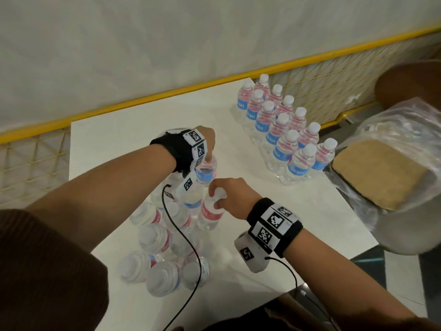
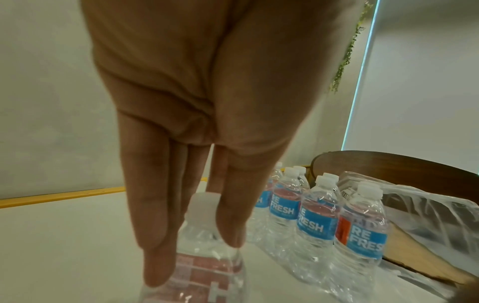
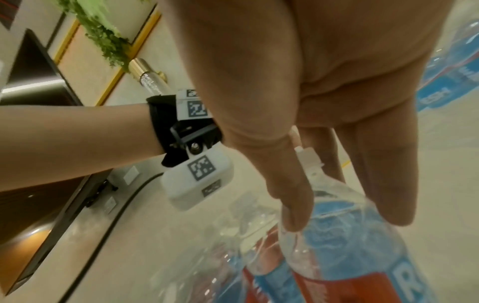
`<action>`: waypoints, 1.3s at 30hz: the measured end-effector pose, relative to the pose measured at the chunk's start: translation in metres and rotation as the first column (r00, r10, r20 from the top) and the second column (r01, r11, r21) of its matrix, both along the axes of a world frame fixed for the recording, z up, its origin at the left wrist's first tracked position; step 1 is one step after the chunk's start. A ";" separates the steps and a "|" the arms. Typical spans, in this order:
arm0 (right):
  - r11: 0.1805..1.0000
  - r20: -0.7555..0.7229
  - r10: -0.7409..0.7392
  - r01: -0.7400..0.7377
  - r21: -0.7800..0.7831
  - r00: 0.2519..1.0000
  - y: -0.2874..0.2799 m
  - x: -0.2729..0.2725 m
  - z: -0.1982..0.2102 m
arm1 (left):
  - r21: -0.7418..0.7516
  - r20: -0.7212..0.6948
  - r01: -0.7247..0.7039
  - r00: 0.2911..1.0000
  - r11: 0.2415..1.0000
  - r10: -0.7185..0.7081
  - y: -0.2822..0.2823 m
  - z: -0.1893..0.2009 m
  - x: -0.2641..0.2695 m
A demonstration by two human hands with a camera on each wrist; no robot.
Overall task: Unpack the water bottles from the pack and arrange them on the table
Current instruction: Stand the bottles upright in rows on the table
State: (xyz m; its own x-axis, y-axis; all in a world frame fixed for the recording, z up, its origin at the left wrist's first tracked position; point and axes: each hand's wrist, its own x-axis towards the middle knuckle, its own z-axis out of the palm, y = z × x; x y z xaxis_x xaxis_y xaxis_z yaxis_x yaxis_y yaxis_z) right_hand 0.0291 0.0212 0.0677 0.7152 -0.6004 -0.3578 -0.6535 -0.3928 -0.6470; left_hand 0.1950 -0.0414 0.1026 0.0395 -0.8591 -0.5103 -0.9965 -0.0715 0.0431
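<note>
Looks like a lounge or office interior: white table (image 1: 238, 149), yellow-railed mesh partition (image 1: 33, 161), hanging greenery (image 3: 103, 37), wooden chair (image 2: 388, 170).

Water bottles: fourteen standing in two rows (image 1: 284, 130) at the table's (image 1: 124, 139) far right corner, about a dozen clustered (image 1: 167, 237) at its near edge.
</note>
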 end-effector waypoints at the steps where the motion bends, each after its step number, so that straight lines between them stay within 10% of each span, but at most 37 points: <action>1: 1.000 0.002 -0.020 0.020 -0.016 1.000 -0.007 -0.004 0.001 | -0.001 0.031 0.023 0.999 1.000 -0.023 -0.005 -0.001 -0.002; 10: 0.978 -0.110 -0.102 0.079 -0.194 0.989 -0.096 -0.018 0.013 | -0.053 0.098 0.008 0.995 0.999 -0.003 -0.065 -0.009 -0.027; 23: 0.955 0.010 -0.182 0.179 -0.238 0.983 -0.177 0.008 -0.004 | -0.313 -0.205 -0.333 0.938 0.889 0.279 -0.113 -0.029 0.002; 39: 0.951 -0.061 -0.130 0.108 -0.289 0.990 -0.192 0.038 0.013 | -0.154 -0.446 -0.518 0.796 0.841 0.409 -0.109 -0.060 0.014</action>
State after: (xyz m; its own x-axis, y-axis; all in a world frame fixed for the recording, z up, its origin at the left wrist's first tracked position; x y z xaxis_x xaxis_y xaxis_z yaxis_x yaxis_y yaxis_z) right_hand 0.0673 -0.1705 0.0809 0.6089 -0.7644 -0.2119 -0.7509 -0.4693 -0.4647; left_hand 0.2094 -0.1506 0.0425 0.3173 -0.8869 -0.3358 -0.7431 -0.4525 0.4929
